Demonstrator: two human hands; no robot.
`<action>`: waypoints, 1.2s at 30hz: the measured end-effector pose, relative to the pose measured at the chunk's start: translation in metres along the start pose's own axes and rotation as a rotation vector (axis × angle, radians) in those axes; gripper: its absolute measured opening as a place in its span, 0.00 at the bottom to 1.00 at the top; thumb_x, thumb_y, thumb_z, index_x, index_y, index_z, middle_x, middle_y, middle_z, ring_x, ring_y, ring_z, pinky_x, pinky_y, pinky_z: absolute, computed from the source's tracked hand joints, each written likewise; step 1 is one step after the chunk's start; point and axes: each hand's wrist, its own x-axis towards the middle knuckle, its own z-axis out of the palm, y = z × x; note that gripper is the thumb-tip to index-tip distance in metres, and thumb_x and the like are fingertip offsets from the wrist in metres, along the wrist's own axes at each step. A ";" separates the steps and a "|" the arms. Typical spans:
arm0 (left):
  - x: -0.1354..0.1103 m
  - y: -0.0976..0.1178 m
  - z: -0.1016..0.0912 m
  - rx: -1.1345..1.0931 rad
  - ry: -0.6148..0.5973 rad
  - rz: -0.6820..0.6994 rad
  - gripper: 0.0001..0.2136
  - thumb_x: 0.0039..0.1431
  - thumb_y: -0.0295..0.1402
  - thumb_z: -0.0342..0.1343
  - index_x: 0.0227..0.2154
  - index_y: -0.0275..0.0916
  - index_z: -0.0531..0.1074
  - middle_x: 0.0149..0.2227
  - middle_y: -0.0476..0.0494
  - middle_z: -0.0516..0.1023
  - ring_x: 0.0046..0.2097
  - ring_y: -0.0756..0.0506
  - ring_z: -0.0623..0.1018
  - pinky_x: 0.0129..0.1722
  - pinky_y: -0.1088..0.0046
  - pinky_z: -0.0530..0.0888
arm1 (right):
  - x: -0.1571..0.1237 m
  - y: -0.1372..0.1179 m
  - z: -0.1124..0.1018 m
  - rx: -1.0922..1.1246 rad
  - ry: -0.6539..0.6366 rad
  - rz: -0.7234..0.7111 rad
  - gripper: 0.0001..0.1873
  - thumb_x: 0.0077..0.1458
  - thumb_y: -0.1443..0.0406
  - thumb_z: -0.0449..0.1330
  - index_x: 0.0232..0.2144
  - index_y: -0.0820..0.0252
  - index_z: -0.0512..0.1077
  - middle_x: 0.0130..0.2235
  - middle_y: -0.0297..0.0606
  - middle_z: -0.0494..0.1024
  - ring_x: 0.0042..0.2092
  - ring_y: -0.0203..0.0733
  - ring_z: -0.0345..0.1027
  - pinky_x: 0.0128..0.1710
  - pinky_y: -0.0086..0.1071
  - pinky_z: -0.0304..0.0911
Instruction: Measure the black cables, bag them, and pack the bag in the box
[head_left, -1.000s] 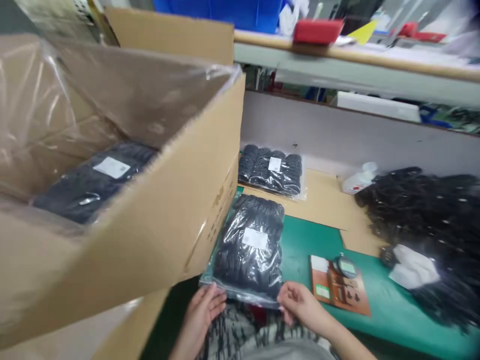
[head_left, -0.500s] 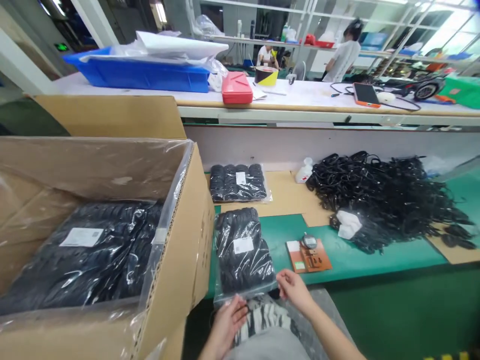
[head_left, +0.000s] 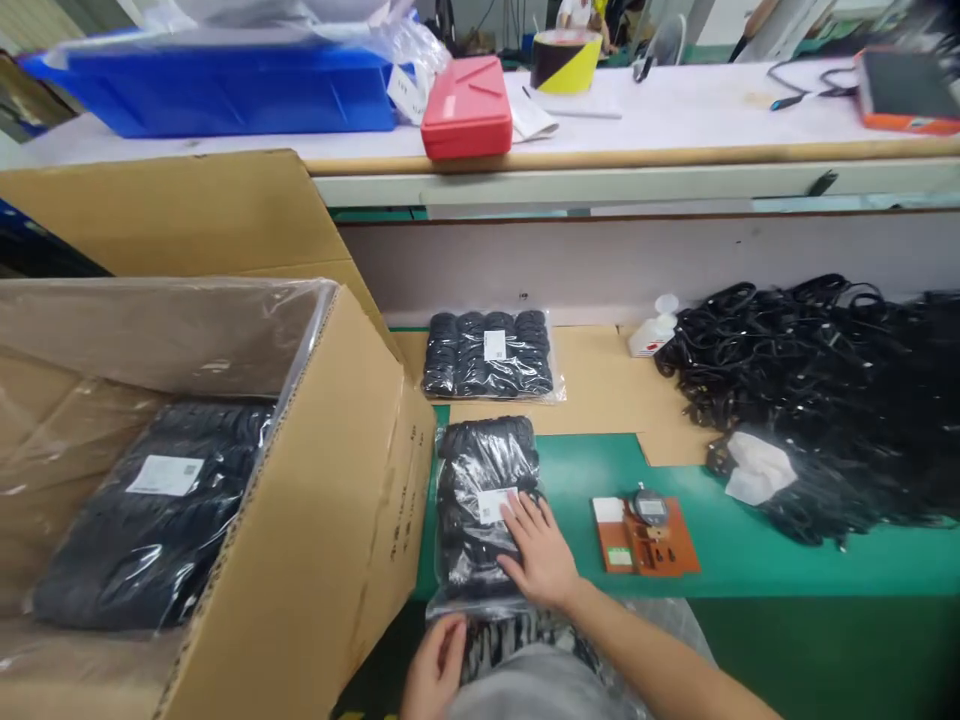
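A clear plastic bag of black rings with a white label lies on the green mat at the table's near edge. My right hand lies flat on top of it, fingers spread, pressing near the label. My left hand grips the bag's open bottom edge, which hangs over the table edge, fingers curled round the plastic. A second sealed bag of rings lies farther back on brown cardboard. The big cardboard box at left is lined with plastic and holds another labelled bag.
A gauge on an orange-brown board lies right of the bag. A heap of black cables and a white bottle fill the right. The back shelf carries a blue tray, a red case and striped tape.
My right hand left the bag's bottom edge and now lies flat on the bag. My left hand stays at the bottom edge. The camera tilted down and closer.
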 end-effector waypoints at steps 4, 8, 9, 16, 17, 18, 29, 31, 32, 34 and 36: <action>-0.001 0.008 0.007 0.102 0.046 0.123 0.23 0.45 0.57 0.62 0.35 0.42 0.80 0.41 0.35 0.83 0.44 0.33 0.81 0.48 0.57 0.77 | 0.000 0.008 0.015 -0.095 -0.042 -0.070 0.34 0.64 0.60 0.52 0.69 0.62 0.50 0.71 0.46 0.48 0.71 0.57 0.41 0.67 0.56 0.41; 0.000 0.018 0.008 0.187 0.106 0.240 0.23 0.55 0.50 0.56 0.45 0.38 0.76 0.52 0.32 0.76 0.57 0.34 0.73 0.61 0.53 0.66 | -0.003 0.003 0.014 -0.161 -0.034 -0.090 0.34 0.66 0.61 0.50 0.70 0.66 0.47 0.71 0.51 0.46 0.70 0.61 0.40 0.66 0.60 0.41; 0.000 0.020 0.009 0.205 0.125 0.252 0.22 0.57 0.48 0.55 0.48 0.37 0.75 0.55 0.31 0.74 0.60 0.35 0.70 0.63 0.53 0.62 | -0.001 -0.002 0.013 -0.167 -0.038 -0.112 0.34 0.66 0.61 0.50 0.70 0.66 0.46 0.71 0.51 0.46 0.70 0.61 0.40 0.66 0.59 0.41; -0.001 0.011 0.012 0.258 0.198 0.134 0.26 0.61 0.41 0.50 0.60 0.33 0.62 0.66 0.29 0.60 0.68 0.35 0.59 0.67 0.52 0.54 | 0.044 -0.031 0.027 -0.144 -0.120 -0.338 0.37 0.66 0.54 0.50 0.70 0.64 0.47 0.71 0.43 0.46 0.71 0.53 0.39 0.69 0.50 0.38; 0.000 0.009 0.012 0.250 0.206 0.104 0.27 0.61 0.41 0.50 0.60 0.31 0.62 0.66 0.27 0.60 0.68 0.34 0.59 0.67 0.51 0.54 | 0.048 -0.030 0.030 -0.146 -0.127 -0.346 0.37 0.66 0.52 0.50 0.69 0.66 0.48 0.71 0.44 0.47 0.71 0.55 0.40 0.68 0.52 0.39; 0.001 0.008 0.013 0.238 0.215 0.076 0.28 0.60 0.40 0.51 0.60 0.30 0.62 0.65 0.25 0.61 0.67 0.32 0.60 0.66 0.51 0.55 | 0.051 -0.030 0.033 -0.150 -0.132 -0.352 0.37 0.66 0.52 0.49 0.69 0.67 0.50 0.71 0.46 0.48 0.70 0.56 0.41 0.68 0.53 0.39; 0.007 0.013 0.005 -0.124 0.248 -0.143 0.08 0.52 0.34 0.65 0.34 0.37 0.77 0.41 0.40 0.80 0.49 0.37 0.77 0.54 0.60 0.70 | 0.058 -0.029 0.026 -0.211 -0.165 -0.394 0.34 0.66 0.52 0.49 0.67 0.66 0.56 0.70 0.43 0.53 0.70 0.52 0.46 0.67 0.47 0.44; 0.009 0.009 0.002 -0.235 0.212 -0.250 0.07 0.56 0.34 0.64 0.31 0.36 0.75 0.32 0.46 0.79 0.39 0.43 0.80 0.45 0.63 0.75 | 0.082 -0.027 0.019 -0.220 -0.145 -0.362 0.33 0.68 0.53 0.46 0.68 0.65 0.53 0.71 0.42 0.49 0.71 0.51 0.41 0.69 0.48 0.38; 0.010 0.007 0.001 -0.294 0.190 -0.312 0.07 0.59 0.34 0.62 0.31 0.35 0.74 0.30 0.49 0.78 0.34 0.46 0.79 0.41 0.64 0.76 | 0.096 -0.026 0.017 -0.227 -0.128 -0.327 0.34 0.68 0.52 0.44 0.69 0.66 0.51 0.71 0.43 0.46 0.71 0.53 0.37 0.69 0.51 0.35; 0.012 0.003 0.001 -0.409 0.150 -0.431 0.07 0.62 0.33 0.60 0.31 0.34 0.73 0.28 0.50 0.77 0.29 0.49 0.78 0.35 0.67 0.77 | 0.122 -0.021 0.014 -0.242 -0.109 -0.259 0.35 0.69 0.52 0.42 0.69 0.67 0.50 0.71 0.46 0.44 0.71 0.56 0.35 0.68 0.55 0.30; 0.013 0.000 0.001 -0.507 0.126 -0.508 0.07 0.64 0.31 0.59 0.31 0.33 0.72 0.28 0.50 0.78 0.29 0.50 0.78 0.34 0.69 0.78 | 0.138 -0.016 0.013 -0.258 -0.111 -0.213 0.35 0.68 0.52 0.42 0.69 0.68 0.49 0.71 0.47 0.44 0.71 0.58 0.35 0.68 0.57 0.28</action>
